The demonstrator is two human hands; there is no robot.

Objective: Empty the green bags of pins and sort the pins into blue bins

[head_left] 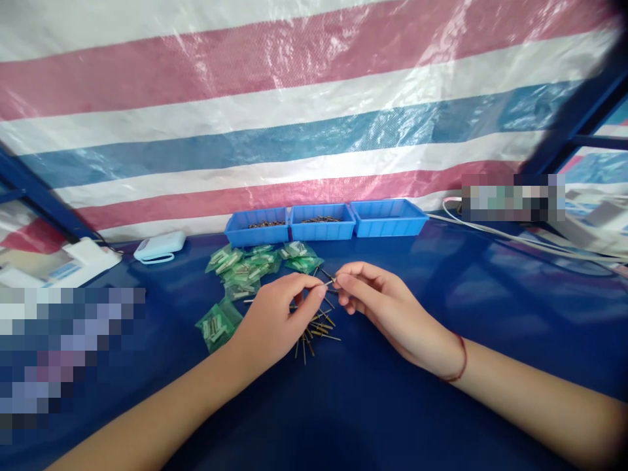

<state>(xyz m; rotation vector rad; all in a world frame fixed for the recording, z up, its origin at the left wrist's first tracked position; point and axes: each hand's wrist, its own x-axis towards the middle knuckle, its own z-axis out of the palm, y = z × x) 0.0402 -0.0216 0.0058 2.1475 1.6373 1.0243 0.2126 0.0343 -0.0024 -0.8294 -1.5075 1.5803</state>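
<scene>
My left hand (282, 311) pinches the thin shaft of a blind rivet (330, 282) between thumb and forefinger. The fingertips of my right hand (373, 294) close on the other end of the same small piece, close beside my left fingertips. Below and between the hands, a loose pile of rivets (318, 324) with thin metal shafts and brass-coloured bodies is spread on the blue table (373, 405). A few more shafts lie partly hidden behind my fingers.
Several green-tinted bags (245, 265) of small metal parts lie left of the hands. Behind them stand blue bins: the left bin (258, 235) and middle bin (322, 230) hold metal pieces beside a right bin (390, 226). A light-blue device (159, 246) and cables (515, 243) lie farther out.
</scene>
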